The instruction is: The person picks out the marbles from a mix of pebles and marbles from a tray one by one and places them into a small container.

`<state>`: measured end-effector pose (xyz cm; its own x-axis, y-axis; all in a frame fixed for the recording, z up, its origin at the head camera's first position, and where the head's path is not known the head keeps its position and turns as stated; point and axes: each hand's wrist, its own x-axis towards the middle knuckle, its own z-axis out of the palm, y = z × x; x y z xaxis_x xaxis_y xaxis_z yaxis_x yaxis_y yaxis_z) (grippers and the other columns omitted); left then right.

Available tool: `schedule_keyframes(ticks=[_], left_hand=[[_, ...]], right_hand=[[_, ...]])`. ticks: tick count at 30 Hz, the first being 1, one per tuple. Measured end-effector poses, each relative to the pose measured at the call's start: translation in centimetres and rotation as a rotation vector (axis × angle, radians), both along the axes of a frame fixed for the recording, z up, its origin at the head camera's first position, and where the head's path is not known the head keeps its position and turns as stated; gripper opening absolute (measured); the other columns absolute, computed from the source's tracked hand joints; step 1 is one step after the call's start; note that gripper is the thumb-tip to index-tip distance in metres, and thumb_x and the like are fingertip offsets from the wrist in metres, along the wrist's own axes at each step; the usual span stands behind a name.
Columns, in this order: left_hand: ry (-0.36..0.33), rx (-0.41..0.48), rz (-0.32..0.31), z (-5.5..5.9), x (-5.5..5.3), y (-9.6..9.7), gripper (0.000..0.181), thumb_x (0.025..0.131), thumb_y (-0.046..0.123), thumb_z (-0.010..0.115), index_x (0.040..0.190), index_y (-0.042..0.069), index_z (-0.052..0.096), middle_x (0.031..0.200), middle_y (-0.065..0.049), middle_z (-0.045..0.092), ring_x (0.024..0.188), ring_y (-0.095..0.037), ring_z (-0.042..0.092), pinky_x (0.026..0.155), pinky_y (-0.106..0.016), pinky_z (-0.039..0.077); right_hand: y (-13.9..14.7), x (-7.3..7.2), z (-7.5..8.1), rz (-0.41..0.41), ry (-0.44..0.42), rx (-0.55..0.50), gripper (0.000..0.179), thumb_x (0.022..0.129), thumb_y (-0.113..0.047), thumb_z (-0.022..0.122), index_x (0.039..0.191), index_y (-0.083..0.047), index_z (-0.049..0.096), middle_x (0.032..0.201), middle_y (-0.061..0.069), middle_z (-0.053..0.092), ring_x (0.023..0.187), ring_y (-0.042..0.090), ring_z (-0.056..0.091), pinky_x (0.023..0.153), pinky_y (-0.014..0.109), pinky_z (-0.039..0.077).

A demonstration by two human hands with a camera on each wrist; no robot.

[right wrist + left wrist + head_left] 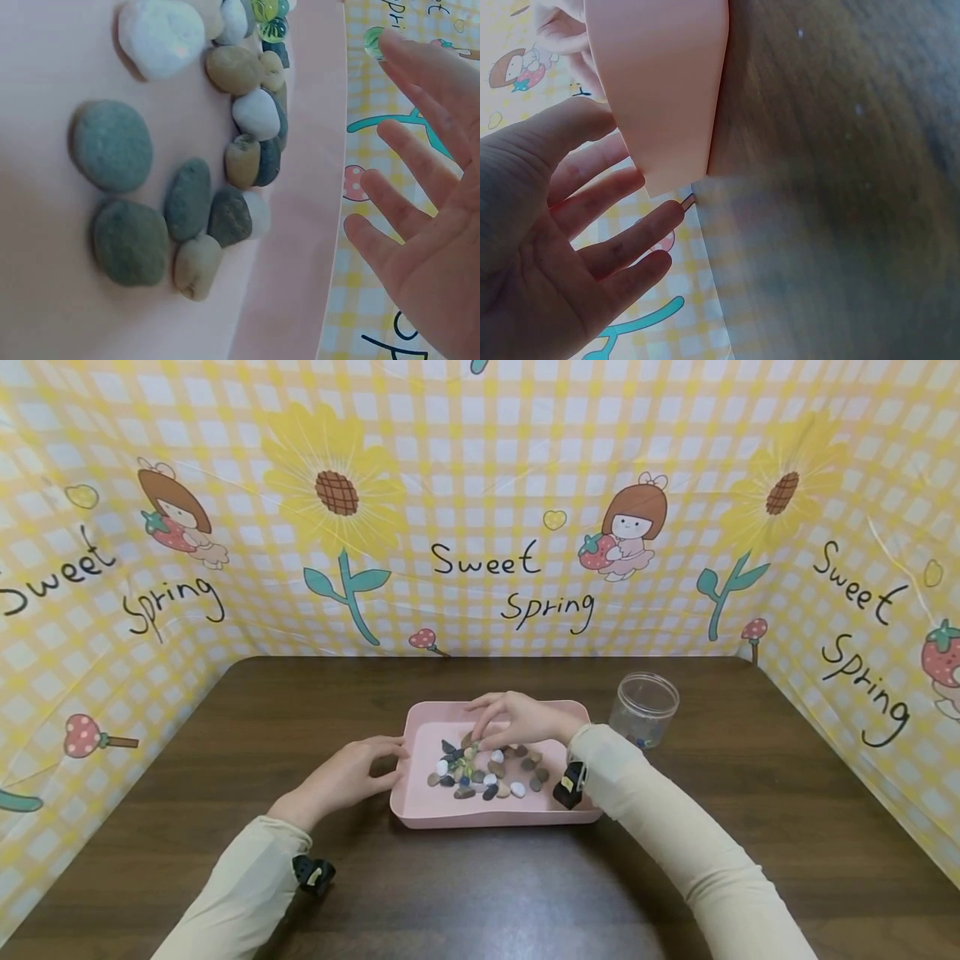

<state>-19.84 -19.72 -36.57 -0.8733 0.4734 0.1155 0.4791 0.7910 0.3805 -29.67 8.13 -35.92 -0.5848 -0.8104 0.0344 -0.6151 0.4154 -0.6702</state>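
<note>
A pink tray (495, 818) on the table holds pebbles (517, 789) in white, grey and brown, with green glass marbles (271, 16) among them. My right hand (517, 718) is over the tray's back part, palm down. Its thumb and forefinger pinch a clear green glass marble (373, 43), while the other fingers spread loosely. At the tray's left end, my left hand (345, 777) touches the wall and rim with thumb and fingertips, its fingers relaxed and apart.
Behind the tray's right corner stands a clear round jar (647, 710) with a few marbles (642, 742) at the bottom. A checked yellow cloth (480, 468) hangs around the back and sides of the brown wooden table (450, 893).
</note>
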Motion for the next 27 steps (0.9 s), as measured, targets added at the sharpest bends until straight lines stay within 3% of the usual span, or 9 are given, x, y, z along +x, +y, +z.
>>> schedule_keyframes(ticks=[8, 22, 27], left_hand=[[-0.002, 0.002, 0.004, -0.1, 0.0, 0.0, 0.027, 0.087, 0.014, 0.062, 0.111, 0.001, 0.065, 0.128, -0.021, 0.058, 0.119, -0.037, 0.054, 0.101, -0.051, 0.042], [0.003, 0.002, 0.003, -0.1, -0.1, 0.0, 0.027, 0.087, 0.014, 0.062, 0.111, 0.001, 0.065, 0.128, -0.021, 0.058, 0.119, -0.036, 0.054, 0.101, -0.051, 0.043], [-0.014, 0.009, 0.01, -0.2, -0.1, 0.1, 0.029, 0.087, 0.016, 0.063, 0.112, 0.001, 0.064, 0.129, -0.02, 0.058, 0.12, -0.036, 0.054, 0.101, -0.051, 0.042]], right_hand=[[0.8, 0.1, 0.8, -0.005, 0.026, -0.01, 0.016, 0.083, -0.018, 0.069, 0.095, -0.009, 0.073, 0.142, 0.013, 0.047, 0.136, 0.029, 0.037, 0.112, 0.05, 0.03], [2.2, 0.3, 1.6, -0.03, 0.074, -0.013, 0.013, 0.083, -0.023, 0.069, 0.092, -0.015, 0.073, 0.141, 0.006, 0.048, 0.135, 0.026, 0.039, 0.112, 0.05, 0.029], [2.7, 0.4, 1.8, -0.056, 0.056, -0.029, 0.013, 0.083, -0.022, 0.07, 0.093, -0.015, 0.073, 0.141, 0.006, 0.048, 0.135, 0.027, 0.038, 0.113, 0.052, 0.027]])
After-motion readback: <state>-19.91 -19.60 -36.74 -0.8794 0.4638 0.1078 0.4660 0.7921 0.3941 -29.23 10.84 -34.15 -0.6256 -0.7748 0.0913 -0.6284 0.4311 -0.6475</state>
